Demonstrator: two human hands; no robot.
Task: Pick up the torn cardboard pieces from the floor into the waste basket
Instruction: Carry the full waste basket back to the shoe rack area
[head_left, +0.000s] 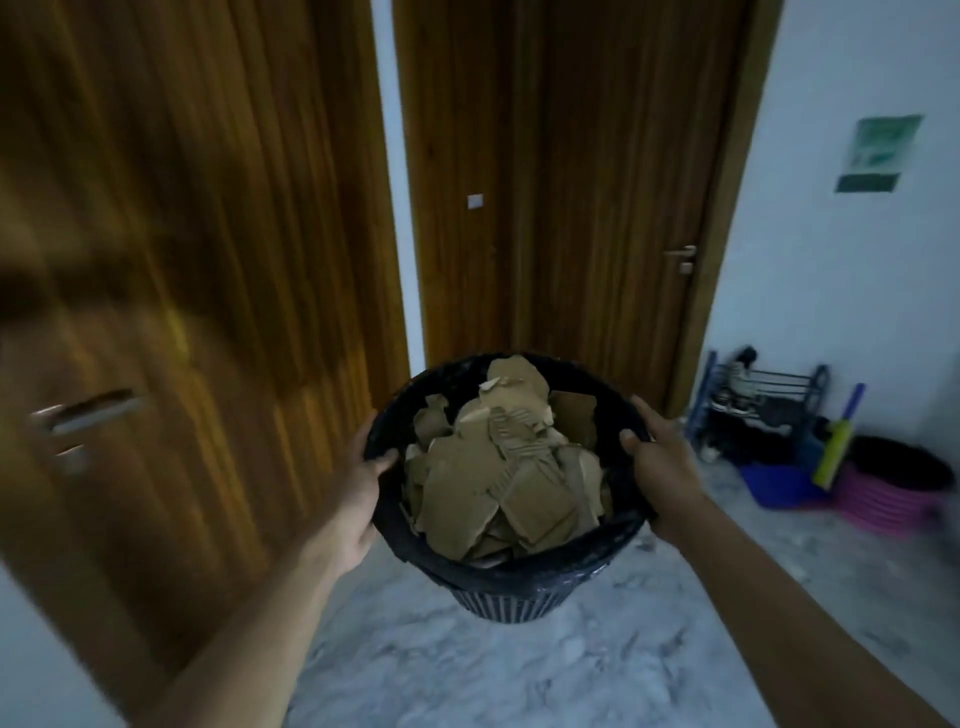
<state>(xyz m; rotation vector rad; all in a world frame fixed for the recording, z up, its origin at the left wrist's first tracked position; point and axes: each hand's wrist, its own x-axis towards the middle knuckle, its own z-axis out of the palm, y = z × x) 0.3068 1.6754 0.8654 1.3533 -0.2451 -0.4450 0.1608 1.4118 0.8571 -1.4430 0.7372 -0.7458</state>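
A black mesh waste basket (524, 582) is held up above the floor in the middle of the view. It is filled with several torn brown cardboard pieces (498, 467), heaped to the rim. My left hand (358, 488) grips the basket's left rim, thumb over the edge. My right hand (660, 467) grips the right rim the same way. No cardboard shows on the visible floor.
Grey marbled floor (467, 670) lies below. Two wooden doors (561, 208) stand ahead and to the left. At the right wall are a small shoe rack (763, 405), a blue tub (779, 483), a pink and black basin (898, 483) and a yellow-blue bat (839, 436).
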